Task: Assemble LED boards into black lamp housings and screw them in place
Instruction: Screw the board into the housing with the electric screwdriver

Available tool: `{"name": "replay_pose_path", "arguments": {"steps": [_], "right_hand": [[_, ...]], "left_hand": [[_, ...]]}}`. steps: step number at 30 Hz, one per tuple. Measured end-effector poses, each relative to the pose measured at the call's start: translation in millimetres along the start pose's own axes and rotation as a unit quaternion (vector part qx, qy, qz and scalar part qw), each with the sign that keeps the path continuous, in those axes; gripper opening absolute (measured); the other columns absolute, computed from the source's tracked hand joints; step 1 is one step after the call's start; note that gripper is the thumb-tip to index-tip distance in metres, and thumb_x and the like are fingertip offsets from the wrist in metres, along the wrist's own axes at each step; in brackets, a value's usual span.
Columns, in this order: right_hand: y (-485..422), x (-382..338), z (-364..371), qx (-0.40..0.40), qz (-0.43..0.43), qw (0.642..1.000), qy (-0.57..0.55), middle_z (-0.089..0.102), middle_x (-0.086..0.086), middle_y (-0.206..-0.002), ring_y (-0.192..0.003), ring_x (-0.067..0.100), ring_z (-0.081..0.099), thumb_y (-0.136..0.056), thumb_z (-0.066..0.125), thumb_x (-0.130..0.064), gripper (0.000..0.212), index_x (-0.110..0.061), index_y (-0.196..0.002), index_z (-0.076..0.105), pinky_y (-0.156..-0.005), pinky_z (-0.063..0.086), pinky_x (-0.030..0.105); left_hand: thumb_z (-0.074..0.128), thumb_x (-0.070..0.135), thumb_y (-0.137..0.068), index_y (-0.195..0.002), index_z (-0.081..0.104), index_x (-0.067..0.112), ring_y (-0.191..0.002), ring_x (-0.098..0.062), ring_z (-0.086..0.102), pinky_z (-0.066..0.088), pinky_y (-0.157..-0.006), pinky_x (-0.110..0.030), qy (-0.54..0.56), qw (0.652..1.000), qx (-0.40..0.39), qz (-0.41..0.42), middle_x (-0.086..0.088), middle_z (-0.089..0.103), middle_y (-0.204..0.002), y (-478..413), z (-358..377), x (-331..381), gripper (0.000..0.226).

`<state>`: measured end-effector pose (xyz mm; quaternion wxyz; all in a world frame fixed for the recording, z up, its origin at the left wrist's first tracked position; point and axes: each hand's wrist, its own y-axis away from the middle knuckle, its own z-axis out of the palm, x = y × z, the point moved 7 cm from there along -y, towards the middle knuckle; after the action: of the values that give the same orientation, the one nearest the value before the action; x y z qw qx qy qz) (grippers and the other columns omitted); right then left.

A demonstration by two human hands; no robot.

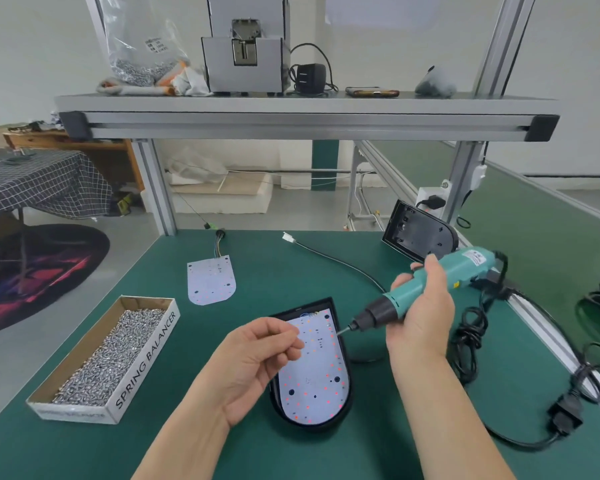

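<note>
At the black rounded lamp housing (305,305), the grip of the right hand (426,317) is clamping a teal electric screwdriver (394,301) — the left hand (260,355) is pinching its fingertips together.

White walls (32,46), grey floor (129,244), aluminium-framed shelf (291,106), checked-cloth table (42,181), dark round rug (59,268)

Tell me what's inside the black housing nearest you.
A white LED board lies inside the housing, nearly filling it. The left hand covers its upper-left part; anything beneath the board is hidden.
</note>
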<state>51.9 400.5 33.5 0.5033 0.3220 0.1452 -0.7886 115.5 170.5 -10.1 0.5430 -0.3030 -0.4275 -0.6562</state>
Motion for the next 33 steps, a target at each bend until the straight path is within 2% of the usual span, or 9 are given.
{"name": "replay_pose_path", "arguments": {"steps": [2,6,12,16,22,25,33], "right_hand": [[7.7,-8.4,13.1,-0.006,-0.028,1.000,-0.004,0.058,-0.013,-0.054,-0.048,0.005,0.053,-0.095,0.065,-0.024,0.016,-0.018,-0.086,0.053,-0.046,0.045,0.016],[19.2,-14.3,23.6,-0.010,-0.066,0.998,0.017,0.054,-0.013,-0.052,-0.048,0.007,0.050,-0.094,0.065,-0.027,0.018,-0.017,-0.088,0.051,-0.045,0.042,0.018],[23.7,-21.8,19.3,-0.011,-0.111,0.992,0.058,0.053,-0.005,-0.054,-0.052,0.011,0.048,-0.088,0.065,-0.034,0.028,-0.012,-0.097,0.050,-0.050,0.040,0.021],[26.8,-23.1,17.9,-0.019,-0.132,0.988,0.075,0.053,-0.006,-0.054,-0.054,0.012,0.050,-0.090,0.065,-0.032,0.023,-0.015,-0.093,0.050,-0.052,0.042,0.023],[27.0,-20.2,14.8,-0.010,-0.138,0.987,0.087,0.053,-0.010,-0.054,-0.054,0.013,0.051,-0.090,0.065,-0.030,0.020,-0.018,-0.091,0.049,-0.054,0.043,0.026],[26.3,-17.8,12.2,-0.005,-0.131,0.987,0.090,0.053,-0.005,-0.054,-0.055,0.015,0.050,-0.087,0.066,-0.032,0.021,-0.018,-0.091,0.050,-0.058,0.041,0.030],[25.2,-15.0,11.8,-0.003,-0.125,0.988,0.090,0.053,-0.003,-0.055,-0.054,0.014,0.050,-0.087,0.066,-0.033,0.021,-0.019,-0.093,0.051,-0.053,0.043,0.026]], "left_hand": [[0.075,0.001,-0.067,-0.075,0.077,0.000,-0.058,-0.013,0.066,0.052,-0.050,-0.014,0.004,1.000,-0.014,-0.028,-0.016,0.069,-0.076,0.4,13.0,-7.4,0.008],[0.074,0.000,-0.068,-0.080,0.079,-0.003,-0.061,-0.013,0.068,0.053,-0.050,-0.014,0.028,0.997,-0.009,-0.067,-0.016,0.070,-0.079,0.4,21.9,-21.0,0.013],[0.075,-0.002,-0.064,-0.077,0.079,-0.002,-0.060,-0.014,0.068,0.053,-0.048,-0.014,0.092,0.992,0.000,-0.088,-0.016,0.069,-0.076,1.9,23.6,-26.1,0.013],[0.075,-0.003,-0.065,-0.078,0.079,-0.002,-0.059,-0.014,0.068,0.053,-0.048,-0.015,0.098,0.991,0.000,-0.095,-0.016,0.070,-0.077,3.1,25.8,-28.1,0.014],[0.075,-0.003,-0.063,-0.077,0.079,-0.002,-0.060,-0.015,0.069,0.053,-0.048,-0.015,0.102,0.990,0.004,-0.095,-0.017,0.070,-0.078,4.0,27.9,-28.7,0.015],[0.075,-0.004,-0.063,-0.076,0.079,-0.002,-0.061,-0.015,0.069,0.053,-0.049,-0.015,0.107,0.990,0.011,-0.094,-0.018,0.071,-0.079,4.3,26.3,-30.2,0.013],[0.074,-0.005,-0.064,-0.076,0.078,-0.002,-0.061,-0.016,0.069,0.054,-0.049,-0.016,0.105,0.991,0.009,-0.087,-0.019,0.071,-0.080,4.0,25.1,-30.1,0.013]]}}
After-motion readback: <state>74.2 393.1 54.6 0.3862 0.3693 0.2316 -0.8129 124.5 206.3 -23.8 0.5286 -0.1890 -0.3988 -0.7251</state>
